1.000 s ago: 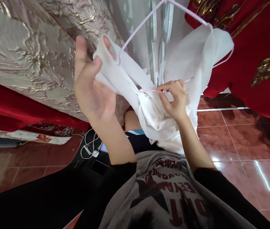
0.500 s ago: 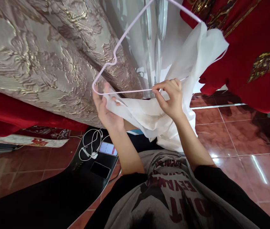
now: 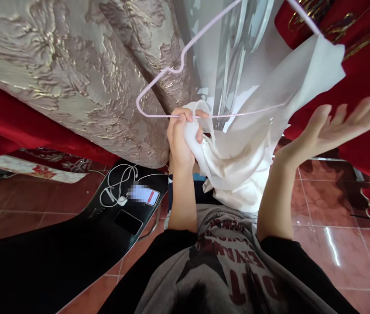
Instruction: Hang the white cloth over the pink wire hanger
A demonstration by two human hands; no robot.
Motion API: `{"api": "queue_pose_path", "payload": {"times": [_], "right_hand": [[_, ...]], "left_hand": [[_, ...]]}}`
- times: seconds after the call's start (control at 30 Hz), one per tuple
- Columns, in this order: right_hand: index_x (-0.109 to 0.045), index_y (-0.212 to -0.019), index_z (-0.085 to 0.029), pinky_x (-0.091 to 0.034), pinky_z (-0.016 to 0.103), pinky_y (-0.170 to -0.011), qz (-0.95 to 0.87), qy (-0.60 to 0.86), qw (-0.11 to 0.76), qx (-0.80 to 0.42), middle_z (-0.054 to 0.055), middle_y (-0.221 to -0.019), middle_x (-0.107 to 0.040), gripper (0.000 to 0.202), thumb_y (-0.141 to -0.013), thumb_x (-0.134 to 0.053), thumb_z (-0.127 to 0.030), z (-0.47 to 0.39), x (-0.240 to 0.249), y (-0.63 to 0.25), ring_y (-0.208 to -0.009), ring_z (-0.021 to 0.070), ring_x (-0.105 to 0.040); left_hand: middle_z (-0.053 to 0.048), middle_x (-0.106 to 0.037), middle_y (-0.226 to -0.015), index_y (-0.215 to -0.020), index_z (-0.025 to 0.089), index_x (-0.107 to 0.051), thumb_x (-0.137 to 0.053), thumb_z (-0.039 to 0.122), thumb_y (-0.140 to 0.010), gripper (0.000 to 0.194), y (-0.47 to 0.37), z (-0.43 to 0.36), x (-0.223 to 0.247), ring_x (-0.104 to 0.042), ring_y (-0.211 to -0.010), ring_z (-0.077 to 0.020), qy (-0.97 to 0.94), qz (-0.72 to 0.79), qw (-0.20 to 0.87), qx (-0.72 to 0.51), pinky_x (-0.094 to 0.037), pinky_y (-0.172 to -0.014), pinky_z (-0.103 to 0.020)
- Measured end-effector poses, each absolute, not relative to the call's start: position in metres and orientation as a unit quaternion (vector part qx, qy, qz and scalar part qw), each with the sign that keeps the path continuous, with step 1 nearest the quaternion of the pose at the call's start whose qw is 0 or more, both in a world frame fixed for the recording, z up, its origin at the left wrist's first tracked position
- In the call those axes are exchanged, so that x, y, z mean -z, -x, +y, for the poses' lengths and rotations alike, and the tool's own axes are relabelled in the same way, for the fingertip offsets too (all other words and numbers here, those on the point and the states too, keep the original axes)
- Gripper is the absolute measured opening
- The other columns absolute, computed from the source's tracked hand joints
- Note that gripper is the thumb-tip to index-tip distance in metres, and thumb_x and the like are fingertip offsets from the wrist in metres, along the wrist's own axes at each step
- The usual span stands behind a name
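Cloth (image 3: 247,174) looks about half on the hanger (image 3: 183,59): the right end is already covered, the left end bare, the rest bunched above the lap. My left hand (image 3: 181,139) is closed around cloth and the lower bar; my right hand (image 3: 335,126) is spread, holding nothing.

Lone head-worn view, facing forward and down, close above the left hand (image 3: 181,138)
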State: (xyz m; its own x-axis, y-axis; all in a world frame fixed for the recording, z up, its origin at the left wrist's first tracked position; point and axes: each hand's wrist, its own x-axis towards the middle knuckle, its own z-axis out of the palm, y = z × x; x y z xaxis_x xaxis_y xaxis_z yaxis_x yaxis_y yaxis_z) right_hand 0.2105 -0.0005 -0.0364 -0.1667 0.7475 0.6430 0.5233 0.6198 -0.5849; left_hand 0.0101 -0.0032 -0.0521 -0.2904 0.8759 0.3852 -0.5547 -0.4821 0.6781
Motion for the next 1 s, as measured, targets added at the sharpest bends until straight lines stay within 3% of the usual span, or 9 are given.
{"api": "queue_pose_path", "payload": {"times": [0.13, 0.23, 0.33, 0.43, 0.6, 0.73, 0.83, 0.9, 1.0], "right_hand": [[-0.065, -0.109, -0.025, -0.051, 0.047, -0.103, -0.727, 0.449, 0.507, -0.111, 0.008, -0.091, -0.066, 0.038, -0.099, -0.057, -0.06, 0.014, 0.056, -0.219, -0.108, 0.0253, -0.062], [-0.061, -0.102, -0.023, -0.055, 0.041, -0.087, -0.644, 0.493, 0.578, -0.09, 0.007, -0.087, -0.064, 0.035, -0.096, -0.061, -0.058, 0.024, 0.071, -0.223, -0.089, 0.021, -0.062], [-0.058, -0.094, -0.021, -0.054, 0.037, -0.073, -0.521, 0.52, 0.672, -0.081, 0.004, -0.082, -0.06, 0.031, -0.093, -0.064, -0.05, 0.028, 0.075, -0.222, -0.073, 0.016, -0.059], [-0.055, -0.079, -0.02, -0.05, 0.033, -0.066, -0.474, 0.52, 0.706, -0.081, 0.001, -0.07, -0.054, 0.027, -0.091, -0.064, -0.042, 0.026, 0.064, -0.221, -0.065, 0.0135, -0.053], [-0.045, -0.061, -0.022, -0.037, 0.029, -0.054, -0.485, 0.532, 0.686, -0.103, -0.002, -0.055, -0.042, 0.033, -0.09, -0.059, -0.029, 0.014, 0.025, -0.229, -0.052, 0.0092, -0.042], [-0.056, -0.053, -0.015, -0.038, 0.027, -0.054, -0.533, 0.592, 0.597, -0.096, 0.001, -0.052, -0.053, 0.031, -0.083, -0.064, -0.015, 0.002, -0.006, -0.244, -0.05, 0.0074, -0.049], [-0.055, -0.047, -0.014, -0.03, 0.025, -0.05, -0.554, 0.631, 0.541, -0.053, -0.001, -0.048, -0.051, 0.034, -0.077, -0.07, -0.008, -0.002, -0.019, -0.252, -0.046, 0.0038, -0.04], [-0.052, -0.044, -0.014, -0.022, 0.026, -0.048, -0.554, 0.633, 0.54, -0.032, -0.003, -0.044, -0.044, 0.038, -0.076, -0.071, -0.006, -0.002, -0.021, -0.257, -0.044, 0.0021, -0.031], [-0.061, -0.051, -0.012, -0.021, 0.027, -0.049, -0.542, 0.62, 0.565, -0.036, -0.003, -0.047, -0.046, 0.03, -0.078, -0.068, -0.004, 0.002, -0.017, -0.264, -0.046, 0.0027, -0.034]], "left_hand": [[-0.007, -0.069, -0.082, -0.078, 0.022, -0.051, -0.051, 0.029, -0.104, 0.026, -0.012, -0.001, 0.053, -0.038, -0.042, -0.0095, -0.372, 0.217, 0.468, -0.772, -0.027, -0.039, -0.025], [-0.006, -0.069, -0.081, -0.078, 0.022, -0.05, -0.052, 0.033, -0.105, 0.029, -0.01, -0.002, 0.053, -0.039, -0.043, -0.009, -0.355, 0.249, 0.473, -0.767, -0.029, -0.04, -0.024], [-0.005, -0.071, -0.084, -0.079, 0.022, -0.05, -0.053, 0.035, -0.105, 0.029, -0.008, -0.003, 0.051, -0.038, -0.043, -0.0085, -0.367, 0.254, 0.481, -0.755, -0.029, -0.042, -0.023], [-0.006, -0.072, -0.082, -0.078, 0.022, -0.05, -0.054, 0.034, -0.103, 0.028, -0.008, -0.003, 0.05, -0.037, -0.042, -0.0087, -0.377, 0.231, 0.476, -0.761, -0.027, -0.041, -0.022], [-0.005, -0.07, -0.079, -0.075, 0.021, -0.047, -0.055, 0.032, -0.104, 0.032, -0.007, -0.001, 0.05, -0.036, -0.039, -0.0071, -0.32, 0.238, 0.52, -0.755, -0.025, -0.039, -0.022], [-0.005, -0.07, -0.079, -0.076, 0.02, -0.048, -0.056, 0.031, -0.104, 0.032, -0.007, -0.001, 0.051, -0.036, -0.039, -0.0063, -0.305, 0.225, 0.544, -0.749, -0.026, -0.038, -0.021], [-0.005, -0.069, -0.077, -0.075, 0.021, -0.047, -0.058, 0.033, -0.104, 0.033, -0.007, -0.001, 0.051, -0.037, -0.04, -0.0066, -0.305, 0.231, 0.541, -0.749, -0.027, -0.038, -0.02], [-0.006, -0.069, -0.077, -0.075, 0.021, -0.046, -0.059, 0.033, -0.104, 0.034, -0.007, -0.001, 0.051, -0.037, -0.04, -0.0066, -0.307, 0.236, 0.533, -0.752, -0.027, -0.038, -0.021], [-0.006, -0.069, -0.078, -0.075, 0.021, -0.047, -0.057, 0.032, -0.104, 0.033, -0.007, -0.002, 0.05, -0.038, -0.039, -0.0065, -0.304, 0.24, 0.532, -0.753, -0.026, -0.039, -0.022]]}}
